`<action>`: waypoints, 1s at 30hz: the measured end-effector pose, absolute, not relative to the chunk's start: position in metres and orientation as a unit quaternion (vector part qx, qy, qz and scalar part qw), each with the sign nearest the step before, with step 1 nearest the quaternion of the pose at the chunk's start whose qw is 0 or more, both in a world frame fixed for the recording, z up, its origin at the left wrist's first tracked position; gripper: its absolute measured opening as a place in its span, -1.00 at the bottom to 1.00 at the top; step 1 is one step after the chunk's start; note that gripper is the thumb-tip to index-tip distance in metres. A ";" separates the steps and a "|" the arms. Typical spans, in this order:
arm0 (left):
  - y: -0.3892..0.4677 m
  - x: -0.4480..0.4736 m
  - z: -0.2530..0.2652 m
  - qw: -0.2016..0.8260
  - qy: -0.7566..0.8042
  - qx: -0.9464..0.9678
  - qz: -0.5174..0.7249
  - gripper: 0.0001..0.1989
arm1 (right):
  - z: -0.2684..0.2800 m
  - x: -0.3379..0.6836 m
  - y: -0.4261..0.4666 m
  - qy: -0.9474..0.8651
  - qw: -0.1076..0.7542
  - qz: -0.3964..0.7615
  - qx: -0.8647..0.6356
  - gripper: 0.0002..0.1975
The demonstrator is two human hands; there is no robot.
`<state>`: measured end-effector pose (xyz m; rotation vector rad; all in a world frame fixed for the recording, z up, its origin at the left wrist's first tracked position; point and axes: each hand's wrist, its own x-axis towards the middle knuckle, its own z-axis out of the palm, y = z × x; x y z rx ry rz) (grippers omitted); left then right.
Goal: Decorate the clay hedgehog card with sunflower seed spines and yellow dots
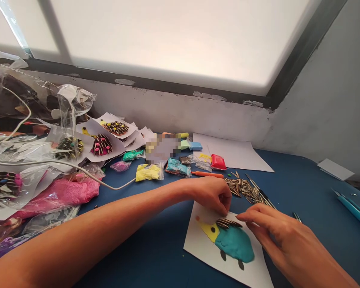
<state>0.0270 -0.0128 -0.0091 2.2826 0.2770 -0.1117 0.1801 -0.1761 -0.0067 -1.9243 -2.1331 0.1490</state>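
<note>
Clay hedgehog [235,244] flanked by left hand [212,195] at eleven o'clock, right hand [277,232] at three; whether anything's gripped cannot be told. Striped seeds [239,188] heaped at one.

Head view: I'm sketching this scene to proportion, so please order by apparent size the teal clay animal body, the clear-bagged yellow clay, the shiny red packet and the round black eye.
1. Teal clay animal body
2. Clear-bagged yellow clay
3. Shiny red packet
4. Round black eye
</note>
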 end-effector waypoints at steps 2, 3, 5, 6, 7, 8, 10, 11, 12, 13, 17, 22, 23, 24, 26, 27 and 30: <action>-0.013 0.027 -0.009 0.406 0.111 0.906 -0.044 -0.92 | -0.005 0.179 -0.177 -0.741 0.121 0.065 -0.657 -0.69; -0.013 0.027 -0.009 0.404 0.110 0.907 -0.044 -0.91 | -0.005 0.178 -0.177 -0.743 0.117 0.066 -0.655 -0.68; -0.012 0.027 -0.009 0.403 0.110 0.908 -0.047 -0.90 | -0.004 0.174 -0.177 -0.746 0.110 0.064 -0.653 -0.66; -0.012 0.027 -0.009 0.403 0.111 0.907 -0.049 -0.90 | -0.003 0.172 -0.177 -0.748 0.106 0.062 -0.652 -0.65; -0.012 0.027 -0.009 0.403 0.112 0.907 -0.051 -0.90 | -0.003 0.171 -0.177 -0.748 0.105 0.060 -0.652 -0.64; -0.012 0.027 -0.009 0.403 0.113 0.907 -0.053 -0.90 | -0.003 0.170 -0.177 -0.749 0.103 0.059 -0.652 -0.64; -0.012 0.026 -0.008 0.404 0.111 0.906 -0.054 -0.91 | -0.004 0.168 -0.177 -0.748 0.103 0.055 -0.653 -0.64; -0.012 0.026 -0.008 0.404 0.110 0.906 -0.052 -0.91 | -0.004 0.168 -0.177 -0.748 0.106 0.054 -0.653 -0.64; -0.012 0.026 -0.008 0.404 0.109 0.907 -0.051 -0.91 | -0.004 0.169 -0.177 -0.748 0.111 0.051 -0.653 -0.66; -0.013 0.026 -0.008 0.403 0.108 0.907 -0.051 -0.91 | -0.004 0.170 -0.176 -0.746 0.120 0.044 -0.653 -0.67; -0.013 0.026 -0.006 0.405 0.113 0.906 -0.054 -0.93 | -0.005 0.178 -0.173 -0.708 0.169 -0.020 -0.686 -0.70; -0.010 0.023 -0.006 0.429 0.127 0.894 -0.009 -0.96 | -0.005 0.192 -0.167 -0.640 0.137 -0.054 -0.754 -0.69; -0.010 0.023 -0.006 0.447 0.131 0.885 0.004 -0.96 | -0.004 0.193 -0.167 -0.633 0.137 -0.062 -0.759 -0.67; -0.009 0.023 -0.005 0.472 0.134 0.871 0.018 -0.96 | -0.003 0.195 -0.167 -0.628 0.142 -0.067 -0.762 -0.66; -0.010 0.023 -0.003 0.533 0.137 0.833 0.057 -0.92 | 0.000 0.194 -0.166 -0.618 0.166 -0.056 -0.767 -0.64; -0.012 0.023 0.000 0.567 0.133 0.809 0.086 -0.88 | 0.002 0.191 -0.166 -0.611 0.185 -0.036 -0.769 -0.62; -0.018 0.024 0.010 0.669 0.085 0.717 0.176 -0.71 | 0.013 0.179 -0.161 -0.586 0.277 0.075 -0.758 -0.61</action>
